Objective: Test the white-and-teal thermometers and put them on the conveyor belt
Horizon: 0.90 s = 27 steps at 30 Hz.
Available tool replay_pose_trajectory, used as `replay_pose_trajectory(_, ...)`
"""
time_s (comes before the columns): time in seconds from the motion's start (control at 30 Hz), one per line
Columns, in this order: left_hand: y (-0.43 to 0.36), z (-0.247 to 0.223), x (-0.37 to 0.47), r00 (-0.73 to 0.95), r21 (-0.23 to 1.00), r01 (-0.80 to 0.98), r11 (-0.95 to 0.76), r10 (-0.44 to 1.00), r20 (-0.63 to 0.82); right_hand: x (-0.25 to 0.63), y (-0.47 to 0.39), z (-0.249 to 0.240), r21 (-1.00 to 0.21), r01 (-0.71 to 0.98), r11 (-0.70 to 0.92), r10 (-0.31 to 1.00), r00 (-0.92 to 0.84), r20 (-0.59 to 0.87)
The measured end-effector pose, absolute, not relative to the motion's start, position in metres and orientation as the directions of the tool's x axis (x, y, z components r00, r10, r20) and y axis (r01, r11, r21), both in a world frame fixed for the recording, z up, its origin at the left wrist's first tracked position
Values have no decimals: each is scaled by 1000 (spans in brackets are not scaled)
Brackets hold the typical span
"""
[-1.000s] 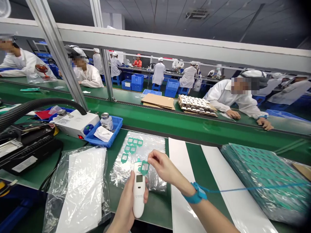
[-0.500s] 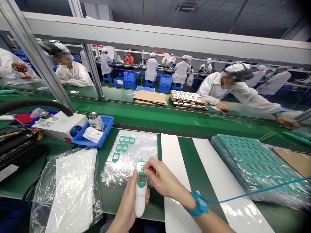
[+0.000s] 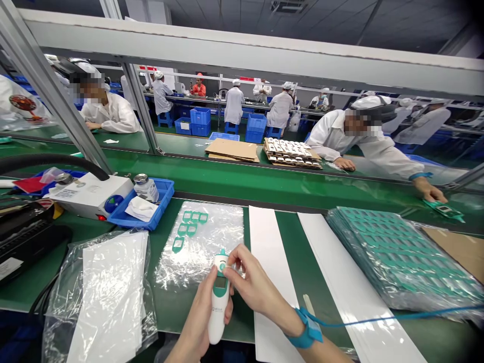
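My left hand is wrapped round a white and green ear thermometer, its tip pointing away from me. The thermometer's small screen faces up and looks dark grey. At its upper right edge, beside the round green button, my right hand is closed with thumb and forefinger together. Anything between those fingertips is hidden. A blue wrist strap with a cord circles my right wrist. Beyond the thermometer lies a clear plastic sheet with several green frame-shaped pieces on it.
White strips lie right of my hands, then a stack of plastic-covered green parts. At left are bagged white sheets, a blue tray with a bottle, and a white box device. Across the green bench, a co-worker's hand touches a green-framed item.
Both my hands and the thermometer stay nearly in place; the right thumb has shifted slightly beside the button. The screen looks darker. The co-worker's outstretched hand has moved left, with a green-framed item under it.
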State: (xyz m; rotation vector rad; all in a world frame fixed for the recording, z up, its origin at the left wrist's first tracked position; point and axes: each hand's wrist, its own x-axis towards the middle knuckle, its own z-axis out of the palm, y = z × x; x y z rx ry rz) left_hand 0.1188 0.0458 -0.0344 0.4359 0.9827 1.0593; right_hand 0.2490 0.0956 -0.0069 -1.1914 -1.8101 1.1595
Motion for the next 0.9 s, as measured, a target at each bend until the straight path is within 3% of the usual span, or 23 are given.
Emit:
replay_pose_trajectory(0.17,45,-32,118,145,683,-567,461,871,-469,248,104,-15,-1000,13,-28,884,-467,-31)
replay_pose_trajectory(0.23,44,-31,118,146,684,-563,464,870,-471,248,104,-15,-995,-40,-90,861,-506,-57)
replay_pose_trajectory(0.47,45,-33,118,169,648,-592,480,859,-483,245,101,-17,-994,-51,-95,862,-504,-56)
replay_pose_trajectory(0.9,41,-30,100,64,639,-677,365,894,-444,240,102,-24,-998,-45,-42,879,-477,-16)
